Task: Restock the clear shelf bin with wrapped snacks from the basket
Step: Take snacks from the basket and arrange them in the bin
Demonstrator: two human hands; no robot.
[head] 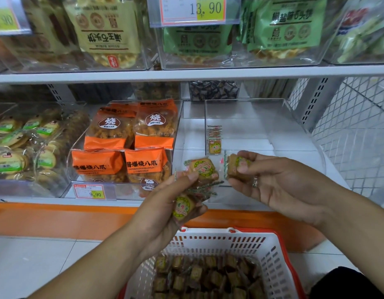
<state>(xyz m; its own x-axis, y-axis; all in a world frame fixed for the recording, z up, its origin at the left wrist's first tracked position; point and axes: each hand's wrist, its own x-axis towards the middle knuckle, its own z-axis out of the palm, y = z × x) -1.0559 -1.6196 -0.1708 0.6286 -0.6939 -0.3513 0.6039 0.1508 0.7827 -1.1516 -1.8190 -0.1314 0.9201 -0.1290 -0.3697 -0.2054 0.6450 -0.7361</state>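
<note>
The clear shelf bin [260, 117] sits right of centre, holding a short stack of wrapped snacks [214, 140] against its left wall. Just below, the right hand [279, 182] pinches one snack [237, 166] between thumb and fingers. The left hand [176, 203] grips several snacks [199, 171], fingers curled round them. Bottom centre, the white basket [271, 255] holds many more.

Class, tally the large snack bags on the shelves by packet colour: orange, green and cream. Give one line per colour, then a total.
Orange bags: 4
Green bags: 2
Cream bags: 1
Total: 7
</note>
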